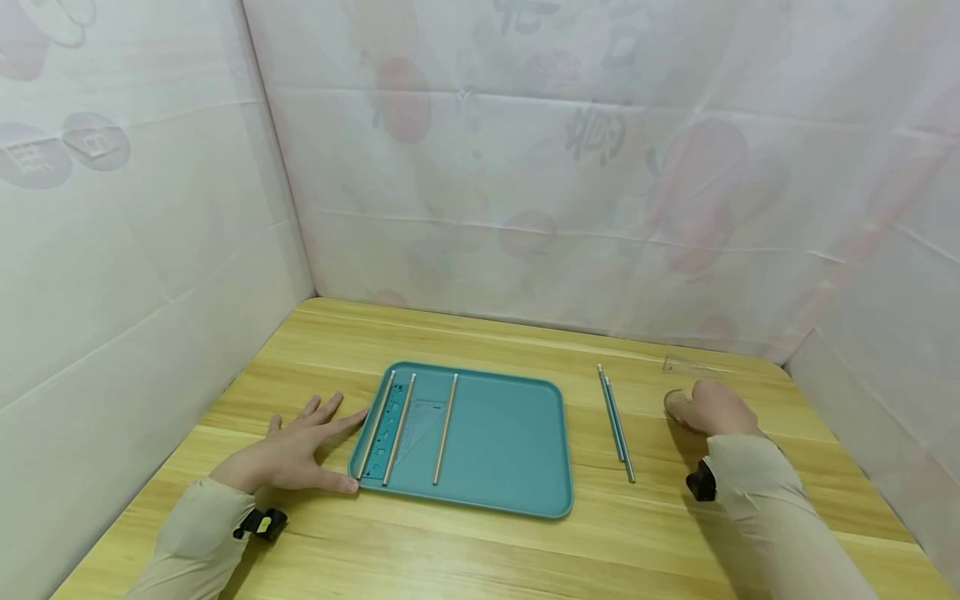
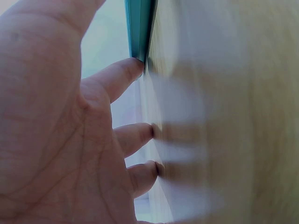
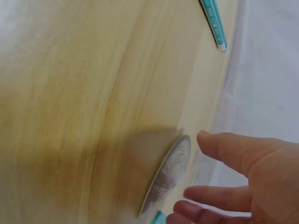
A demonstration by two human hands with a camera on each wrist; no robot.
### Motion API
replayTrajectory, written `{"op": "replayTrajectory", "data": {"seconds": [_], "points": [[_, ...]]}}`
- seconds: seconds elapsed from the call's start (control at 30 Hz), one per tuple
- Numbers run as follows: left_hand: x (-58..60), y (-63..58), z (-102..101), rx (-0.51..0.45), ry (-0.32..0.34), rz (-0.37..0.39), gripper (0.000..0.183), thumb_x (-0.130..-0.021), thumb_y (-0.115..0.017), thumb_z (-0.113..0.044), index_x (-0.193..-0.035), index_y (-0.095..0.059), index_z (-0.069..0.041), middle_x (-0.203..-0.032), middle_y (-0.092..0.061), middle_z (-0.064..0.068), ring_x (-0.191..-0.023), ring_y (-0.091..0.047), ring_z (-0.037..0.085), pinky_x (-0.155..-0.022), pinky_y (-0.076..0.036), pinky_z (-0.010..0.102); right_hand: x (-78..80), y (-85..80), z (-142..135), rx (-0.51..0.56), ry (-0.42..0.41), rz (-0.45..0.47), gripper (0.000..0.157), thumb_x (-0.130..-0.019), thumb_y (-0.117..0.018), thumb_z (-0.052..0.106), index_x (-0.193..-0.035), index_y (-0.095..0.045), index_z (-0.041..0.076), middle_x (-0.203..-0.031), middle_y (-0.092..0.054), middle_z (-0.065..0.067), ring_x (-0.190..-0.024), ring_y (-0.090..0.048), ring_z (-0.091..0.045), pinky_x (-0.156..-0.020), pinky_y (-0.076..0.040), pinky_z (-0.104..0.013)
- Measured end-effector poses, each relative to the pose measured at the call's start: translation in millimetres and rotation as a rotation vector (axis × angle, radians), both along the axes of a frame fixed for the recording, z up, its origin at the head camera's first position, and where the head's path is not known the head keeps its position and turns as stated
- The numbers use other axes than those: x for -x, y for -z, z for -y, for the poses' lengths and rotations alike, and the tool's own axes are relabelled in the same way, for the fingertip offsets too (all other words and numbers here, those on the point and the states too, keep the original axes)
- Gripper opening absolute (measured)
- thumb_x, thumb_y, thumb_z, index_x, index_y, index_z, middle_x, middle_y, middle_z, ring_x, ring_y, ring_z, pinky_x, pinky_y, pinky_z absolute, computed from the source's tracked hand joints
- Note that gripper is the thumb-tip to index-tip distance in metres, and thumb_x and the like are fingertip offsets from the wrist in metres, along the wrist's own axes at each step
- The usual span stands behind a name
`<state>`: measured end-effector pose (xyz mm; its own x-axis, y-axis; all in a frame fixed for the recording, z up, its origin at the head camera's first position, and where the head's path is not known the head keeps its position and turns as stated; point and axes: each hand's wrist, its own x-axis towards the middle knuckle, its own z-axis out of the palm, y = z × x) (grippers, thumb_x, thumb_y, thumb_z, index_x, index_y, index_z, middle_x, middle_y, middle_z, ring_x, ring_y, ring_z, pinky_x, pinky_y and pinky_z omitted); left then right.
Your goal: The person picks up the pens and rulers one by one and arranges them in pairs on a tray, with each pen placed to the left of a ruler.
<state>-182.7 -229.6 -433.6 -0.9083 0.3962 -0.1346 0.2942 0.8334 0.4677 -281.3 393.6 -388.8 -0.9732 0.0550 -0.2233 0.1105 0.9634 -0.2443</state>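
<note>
My left hand [image 1: 296, 450] lies spread at the left side of a teal tray [image 1: 502, 442], its thumb and index finger at the rim. In the left wrist view, a fingertip meets the tray's edge, with other fingertips on the table. Inside the tray are three gold pencils [image 1: 446, 429], a teal stencil ruler [image 1: 386, 429] and a clear set square [image 1: 422, 427]. To the right, my right hand [image 1: 716, 408] is over a clear protractor [image 3: 168, 177]. Its thumb and fingers are loosely bent and apart, close beside the protractor's edge in the right wrist view.
Two teal pencils [image 1: 617, 429] lie between the tray and my right hand. Behind that hand is another clear flat piece [image 1: 693, 367], near the back edge of the wooden table [image 1: 420, 550]. White printed curtains [image 1: 525, 167] surround the table's back and sides.
</note>
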Motion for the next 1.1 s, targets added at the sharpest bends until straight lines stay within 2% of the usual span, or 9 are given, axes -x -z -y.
{"op": "replayTrajectory", "data": {"seconds": [0.27,0.5,0.73,0.8,0.83,0.9,0.93,1.03,1.1], "points": [[-1.2,-1.2,-1,0.003,0.004,-0.001,0.109,-0.082,-0.082,-0.070,-0.170,-0.034,-0.028,-0.177,-0.011,0.032,-0.159,-0.006,0.066,-0.103,-0.003,0.100,3.2,-2.4,3,-0.042,0.007,0.037,0.037,-0.101,-0.058,0.035,-0.095,-0.056,-0.002,-0.090,-0.058,-0.019,-0.082,-0.054,-0.033,-0.070,-0.045,-0.047],[-1.2,-2.6,-2,0.004,0.006,-0.002,0.110,-0.082,-0.082,-0.071,-0.170,-0.034,-0.027,-0.177,-0.011,0.032,-0.159,-0.007,0.066,-0.103,-0.003,0.100,4.3,-2.8,0,-0.018,-0.006,0.047,0.037,-0.101,-0.062,0.033,-0.075,-0.046,0.011,-0.072,-0.042,-0.005,-0.069,-0.045,-0.022,-0.066,-0.040,-0.039],[-1.4,-3.4,-2,0.000,0.004,0.000,0.110,-0.082,-0.083,-0.070,-0.170,-0.034,-0.026,-0.177,-0.011,0.032,-0.159,-0.007,0.066,-0.103,-0.003,0.100,5.7,-1.6,-3,0.041,-0.046,0.042,0.045,-0.096,-0.069,0.025,-0.066,-0.036,0.019,-0.064,-0.029,0.004,-0.061,-0.032,-0.014,-0.062,-0.033,-0.033],[-1.6,-3.5,-2,-0.001,0.004,0.000,0.110,-0.082,-0.083,-0.070,-0.170,-0.034,-0.026,-0.177,-0.011,0.032,-0.159,-0.007,0.066,-0.103,-0.003,0.100,6.8,0.7,-3,0.053,-0.061,0.044,0.045,-0.095,-0.070,0.024,-0.067,-0.036,0.018,-0.064,-0.028,0.004,-0.061,-0.029,-0.014,-0.062,-0.032,-0.033],[-1.7,-3.5,-2,0.000,0.004,0.000,0.110,-0.082,-0.083,-0.070,-0.170,-0.034,-0.026,-0.177,-0.011,0.032,-0.159,-0.007,0.067,-0.103,-0.003,0.100,7.0,0.7,-4,0.053,-0.070,0.042,0.040,-0.095,-0.070,0.024,-0.067,-0.044,0.012,-0.063,-0.037,-0.003,-0.061,-0.036,-0.018,-0.062,-0.037,-0.035],[-1.8,-3.5,-2,0.000,0.004,-0.001,0.110,-0.082,-0.083,-0.070,-0.170,-0.034,-0.026,-0.177,-0.011,0.032,-0.159,-0.007,0.067,-0.103,-0.003,0.100,7.4,1.2,-4,0.048,-0.083,0.041,0.033,-0.096,-0.071,0.025,-0.083,-0.063,-0.005,-0.076,-0.058,-0.023,-0.069,-0.054,-0.030,-0.069,-0.050,-0.041],[-1.9,-3.5,-2,0.001,0.003,-0.001,0.110,-0.081,-0.083,-0.070,-0.170,-0.034,-0.026,-0.177,-0.011,0.032,-0.159,-0.007,0.067,-0.103,-0.003,0.100,7.5,0.9,-4,0.042,-0.081,0.044,0.040,-0.096,-0.071,0.026,-0.100,-0.066,-0.014,-0.093,-0.064,-0.035,-0.081,-0.061,-0.039,-0.077,-0.056,-0.048],[-1.6,-3.3,-2,-0.002,0.002,0.004,0.110,-0.082,-0.083,-0.070,-0.170,-0.033,-0.026,-0.177,-0.011,0.032,-0.159,-0.006,0.066,-0.103,-0.003,0.100,7.6,0.5,-5,0.041,-0.085,0.029,0.074,-0.096,-0.074,0.027,-0.142,-0.048,-0.025,-0.141,-0.053,-0.047,-0.119,-0.060,-0.059,-0.097,-0.054,-0.066],[-1.3,-3.1,-2,-0.005,0.002,0.008,0.110,-0.082,-0.083,-0.069,-0.171,-0.033,-0.027,-0.177,-0.010,0.032,-0.159,-0.006,0.066,-0.103,-0.002,0.099,8.2,1.1,-6,0.049,-0.085,0.018,0.076,-0.094,-0.077,0.025,-0.143,-0.047,-0.024,-0.141,-0.054,-0.047,-0.120,-0.059,-0.060,-0.097,-0.053,-0.067]]}}
